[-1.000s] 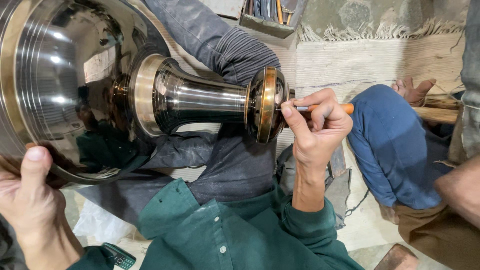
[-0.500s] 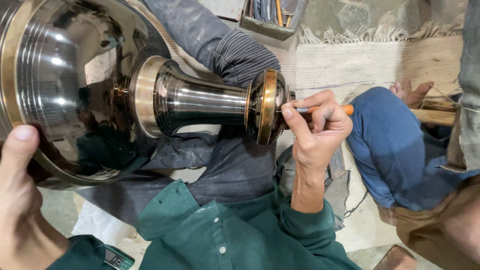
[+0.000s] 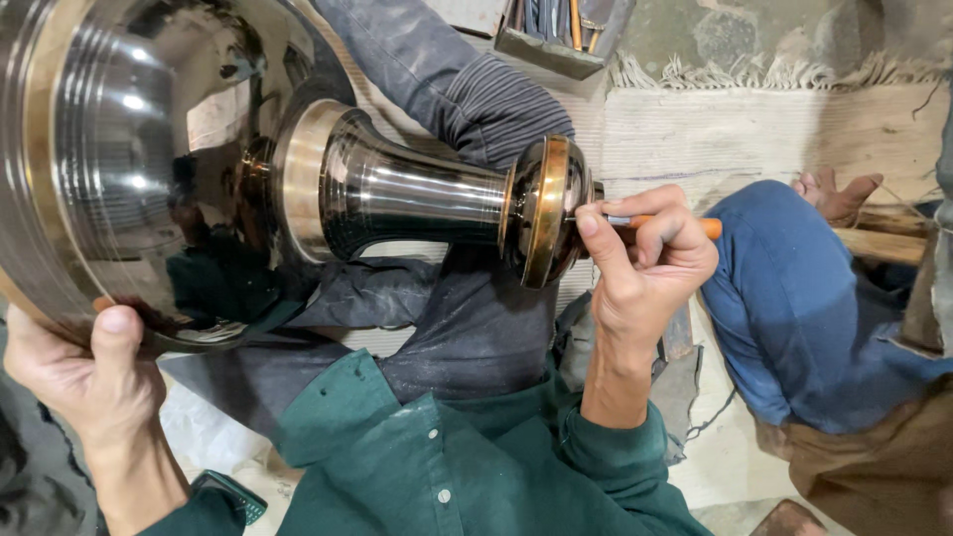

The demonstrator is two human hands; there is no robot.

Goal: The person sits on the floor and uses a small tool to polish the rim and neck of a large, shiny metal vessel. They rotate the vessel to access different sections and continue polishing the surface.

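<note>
Your left hand (image 3: 84, 372) shifted: thumb slid from vessel rim (image 3: 149, 333) toward frame's left edge, then back onto rim, thumb upright. Neighbour's hand gone from right edge.

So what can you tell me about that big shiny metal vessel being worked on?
The metal vessel lies on its side across the person's lap. It looks like polished dark metal with brass-coloured bands: a wide, mirror-bright bowl at the left, a flared neck in the middle and a round, banded foot at the right. Its surface reflects the green shirt. The left hand grips the bowl's lower rim, thumb on top. The right hand presses an orange-handled tool against the end of the foot.
</note>
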